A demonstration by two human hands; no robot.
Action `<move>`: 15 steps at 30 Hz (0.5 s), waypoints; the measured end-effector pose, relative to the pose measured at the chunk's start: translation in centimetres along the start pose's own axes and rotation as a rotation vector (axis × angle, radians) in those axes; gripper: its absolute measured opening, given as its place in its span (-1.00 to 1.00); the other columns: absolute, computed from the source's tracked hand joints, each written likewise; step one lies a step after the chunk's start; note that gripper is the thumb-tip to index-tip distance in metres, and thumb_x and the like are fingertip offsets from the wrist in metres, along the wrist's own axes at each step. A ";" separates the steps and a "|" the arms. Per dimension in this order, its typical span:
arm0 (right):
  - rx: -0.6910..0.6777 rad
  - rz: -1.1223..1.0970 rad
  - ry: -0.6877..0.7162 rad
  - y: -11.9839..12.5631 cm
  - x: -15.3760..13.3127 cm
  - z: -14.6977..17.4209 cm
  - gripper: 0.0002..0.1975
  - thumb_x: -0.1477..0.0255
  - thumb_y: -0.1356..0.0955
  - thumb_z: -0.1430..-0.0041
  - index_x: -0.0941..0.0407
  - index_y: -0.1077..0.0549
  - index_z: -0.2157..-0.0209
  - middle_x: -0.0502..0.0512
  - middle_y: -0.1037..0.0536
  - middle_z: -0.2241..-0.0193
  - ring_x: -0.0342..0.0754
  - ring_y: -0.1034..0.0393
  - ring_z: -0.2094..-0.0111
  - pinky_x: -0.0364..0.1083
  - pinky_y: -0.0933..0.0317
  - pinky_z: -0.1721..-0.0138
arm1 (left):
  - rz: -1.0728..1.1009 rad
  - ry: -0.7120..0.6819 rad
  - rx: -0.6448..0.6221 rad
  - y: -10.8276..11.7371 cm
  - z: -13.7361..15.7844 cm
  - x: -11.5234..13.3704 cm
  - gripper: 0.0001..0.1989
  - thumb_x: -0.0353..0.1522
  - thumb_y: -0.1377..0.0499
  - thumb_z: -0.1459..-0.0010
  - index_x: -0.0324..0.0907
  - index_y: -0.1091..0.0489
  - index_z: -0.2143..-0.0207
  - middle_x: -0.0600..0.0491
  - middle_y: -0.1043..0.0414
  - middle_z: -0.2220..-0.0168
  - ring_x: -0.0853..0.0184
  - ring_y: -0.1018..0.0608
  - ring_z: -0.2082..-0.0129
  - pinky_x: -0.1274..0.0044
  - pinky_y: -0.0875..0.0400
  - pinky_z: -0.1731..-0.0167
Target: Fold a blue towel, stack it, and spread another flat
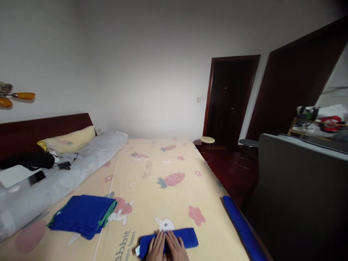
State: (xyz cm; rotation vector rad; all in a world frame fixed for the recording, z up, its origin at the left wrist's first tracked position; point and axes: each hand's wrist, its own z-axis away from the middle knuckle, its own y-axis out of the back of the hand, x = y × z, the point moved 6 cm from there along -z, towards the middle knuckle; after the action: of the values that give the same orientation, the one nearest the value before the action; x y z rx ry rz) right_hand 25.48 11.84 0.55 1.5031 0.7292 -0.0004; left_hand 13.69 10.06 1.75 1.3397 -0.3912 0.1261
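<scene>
Both hands are seen at the near edge of the view, laid side by side with the fingers stretched out flat and held close together, pointing away from the person. The left hand (157,247) and the right hand (176,247) are pressed palm down on a folded blue cloth (187,240); nothing is gripped or pinched, and the index fingers are almost touching each other. The wrists are cut off by the bottom of the picture.

The folded blue cloth is spread as a narrow strip across the near middle of the bed sheet (163,170), with its right end left uncovered by the hands and a small pale tag shown at its left end. The sheet is pale yellow and printed with carrots, flowers and a rabbit.

To the left, well apart from the hands, a stack of blue cloths (83,215) with green edging is laid on the same sheet. A rolled blue item (241,226) is placed along the right edge of the bed. At the far left, a grey quilt (70,170) is stretched out, with a phone (37,177) resting on it and a yellow pillow (67,139) against the headboard behind it.
</scene>
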 end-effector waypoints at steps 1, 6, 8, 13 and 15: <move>0.016 0.014 0.021 -0.7 0.2 -0.1 -0.32 0.44 -0.22 -0.01 -0.15 -0.09 -0.21 -0.03 -0.13 -0.26 0.08 -0.10 -0.28 0.17 -0.14 -0.24 | 0.024 -0.005 -0.012 -0.6 -0.2 -0.1 -0.24 -0.39 0.09 0.03 -0.09 0.13 -0.28 0.21 0.21 -0.38 0.31 0.06 -0.39 0.32 0.14 -0.40; 0.207 0.143 -0.069 0.3 6.0 2.2 -0.39 0.41 -0.17 -0.10 -0.18 -0.05 -0.21 -0.02 -0.15 -0.25 0.09 -0.15 -0.25 0.20 -0.21 -0.18 | 0.019 0.019 0.032 -0.6 0.7 -4.1 -0.18 -0.38 0.03 0.06 0.09 0.22 -0.28 0.29 0.32 -0.37 0.27 0.14 -0.40 0.18 0.21 -0.38; 0.233 0.154 -0.164 1.6 8.8 3.6 -0.39 0.44 -0.13 -0.12 -0.16 -0.02 -0.22 -0.02 -0.12 -0.27 0.08 -0.10 -0.27 0.23 -0.18 -0.20 | -0.039 0.095 0.067 0.2 1.6 -5.8 -0.20 -0.40 0.05 0.06 0.11 0.20 -0.27 0.28 0.31 -0.37 0.26 0.11 -0.39 0.16 0.16 -0.36; 0.149 0.090 -0.239 4.1 9.5 4.9 -0.41 0.41 -0.08 -0.15 -0.09 -0.04 -0.24 -0.01 -0.08 -0.30 0.03 0.03 -0.33 0.25 -0.06 -0.25 | -0.065 0.105 0.060 2.3 2.7 -5.8 -0.25 -0.38 0.07 0.01 0.11 0.16 -0.26 0.26 0.23 -0.37 0.24 0.04 -0.39 0.12 0.14 -0.34; 0.134 0.063 -0.291 5.2 8.3 4.5 -0.40 0.42 -0.08 -0.12 -0.05 -0.09 -0.23 0.02 -0.12 -0.30 0.04 0.03 -0.33 0.28 0.01 -0.27 | -0.072 0.099 0.058 2.9 2.6 -5.3 -0.27 -0.40 0.11 -0.01 0.10 0.15 -0.27 0.26 0.20 -0.37 0.27 0.02 -0.38 0.13 0.14 -0.34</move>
State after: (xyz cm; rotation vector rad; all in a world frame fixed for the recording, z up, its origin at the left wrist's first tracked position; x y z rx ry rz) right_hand 36.27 11.98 1.16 1.6106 0.4545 -0.2203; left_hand 7.32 8.91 3.07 1.3970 -0.2572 0.1442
